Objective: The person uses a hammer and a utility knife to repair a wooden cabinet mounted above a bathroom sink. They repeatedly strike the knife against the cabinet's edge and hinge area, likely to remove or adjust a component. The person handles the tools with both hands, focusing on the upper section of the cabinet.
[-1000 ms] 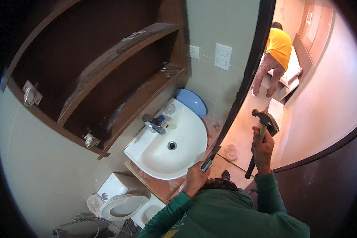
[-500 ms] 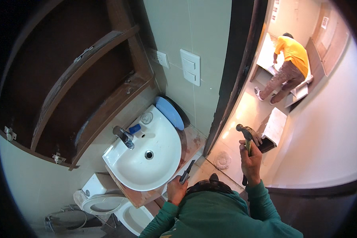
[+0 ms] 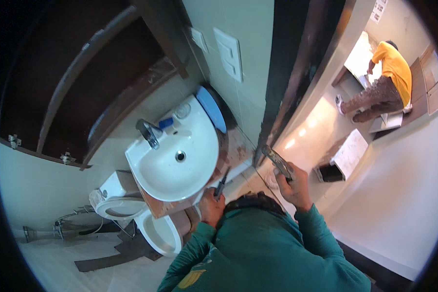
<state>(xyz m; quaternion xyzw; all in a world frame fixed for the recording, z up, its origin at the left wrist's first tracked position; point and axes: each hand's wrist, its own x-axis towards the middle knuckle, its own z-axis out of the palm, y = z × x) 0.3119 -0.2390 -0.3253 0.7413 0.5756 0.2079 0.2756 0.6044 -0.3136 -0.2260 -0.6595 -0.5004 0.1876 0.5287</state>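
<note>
My right hand (image 3: 297,187), raised in front of the doorway, is closed around a hammer (image 3: 276,161). Its head points up and to the left, near the dark door frame. In my left hand (image 3: 211,208), held low beside the sink counter, is a dark, narrow utility knife (image 3: 222,183) with its tip pointing upward. The white washbasin (image 3: 199,165) with a chrome faucet (image 3: 148,132) lies just beyond that hand, and neither hand touches it.
An open brown cabinet (image 3: 107,119) hangs over the basin. A toilet (image 3: 163,236) stands at lower left. The dark door frame (image 3: 297,78) borders the doorway. Beyond are a box-like panel piece (image 3: 350,153) and a person in a yellow shirt (image 3: 394,65), bent over.
My view has shifted, showing more floor at lower left. The hammer has moved left and tilted toward the door frame, still in my right hand. My left hand keeps the knife.
</note>
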